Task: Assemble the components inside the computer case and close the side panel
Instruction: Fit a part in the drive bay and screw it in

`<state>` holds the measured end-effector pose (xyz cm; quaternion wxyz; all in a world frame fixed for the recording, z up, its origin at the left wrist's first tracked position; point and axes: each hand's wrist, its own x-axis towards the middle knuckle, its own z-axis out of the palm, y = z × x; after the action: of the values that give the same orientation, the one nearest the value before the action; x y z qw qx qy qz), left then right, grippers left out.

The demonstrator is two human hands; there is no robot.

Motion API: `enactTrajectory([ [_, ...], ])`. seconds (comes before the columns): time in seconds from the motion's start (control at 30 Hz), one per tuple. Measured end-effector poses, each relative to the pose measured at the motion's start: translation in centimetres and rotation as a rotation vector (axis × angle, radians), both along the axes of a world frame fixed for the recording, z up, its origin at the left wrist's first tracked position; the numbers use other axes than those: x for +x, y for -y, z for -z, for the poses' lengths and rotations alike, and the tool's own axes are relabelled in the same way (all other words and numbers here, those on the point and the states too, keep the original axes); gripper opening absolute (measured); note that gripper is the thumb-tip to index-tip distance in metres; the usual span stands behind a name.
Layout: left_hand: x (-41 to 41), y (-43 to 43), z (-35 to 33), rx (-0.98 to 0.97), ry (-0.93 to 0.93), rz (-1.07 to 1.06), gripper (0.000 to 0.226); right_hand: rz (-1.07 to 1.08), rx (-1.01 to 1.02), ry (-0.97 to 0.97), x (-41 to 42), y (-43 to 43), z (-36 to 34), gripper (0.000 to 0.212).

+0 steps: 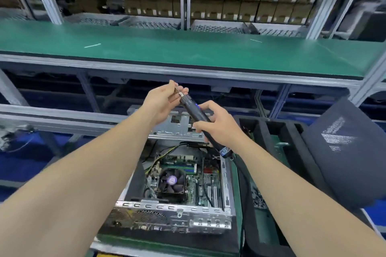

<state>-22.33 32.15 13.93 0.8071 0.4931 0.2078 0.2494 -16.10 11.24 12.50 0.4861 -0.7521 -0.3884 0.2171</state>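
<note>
Both forearms reach out from the lower corners and meet above the open case (177,213), which lies on its side at the near edge of the bench (135,240), its rear ports toward the camera. The right hand (217,125) is wrapped round the barrel of the screwdriver (196,112), fingers clenched on it and the thumb up near a blue light, probably so the trigger stays within reach. The tool is tilted up and to the left. That brings its bit (178,91) to the left hand (160,104), whose thumb and fingers pinch the tip. This looks like seating a screw or steadying the bit before driving. Whether a screw is there is too small to tell.

A cable (244,175) hangs from the tool's tail and runs down along the right side of the case, clear of the opening.

Inside the case the board (200,177) is in place, with the fan (171,181) on it. A metal bracket (179,123) stands at the far end, partly hidden by the hands. The top is uncovered and I cannot pick out the side panel, so closing seems well off yet.

Just right of the case sits a black foam tray (269,129), handy for small parts, with a grey cover (342,152) beyond it. A green shelf (188,54) runs across behind.
</note>
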Motion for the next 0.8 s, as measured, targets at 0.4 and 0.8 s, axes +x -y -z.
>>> enactTrajectory([
  [0.4,-0.8,-2.9,1.4,0.392,-0.115,0.131,0.019,0.009,-0.045,-0.289,-1.8,-0.1,-0.3,0.044],
  [0.8,2.4,2.1,-0.8,-0.486,-0.201,0.238,0.031,0.070,0.041,-0.483,-2.1,0.6,-1.1,0.035],
])
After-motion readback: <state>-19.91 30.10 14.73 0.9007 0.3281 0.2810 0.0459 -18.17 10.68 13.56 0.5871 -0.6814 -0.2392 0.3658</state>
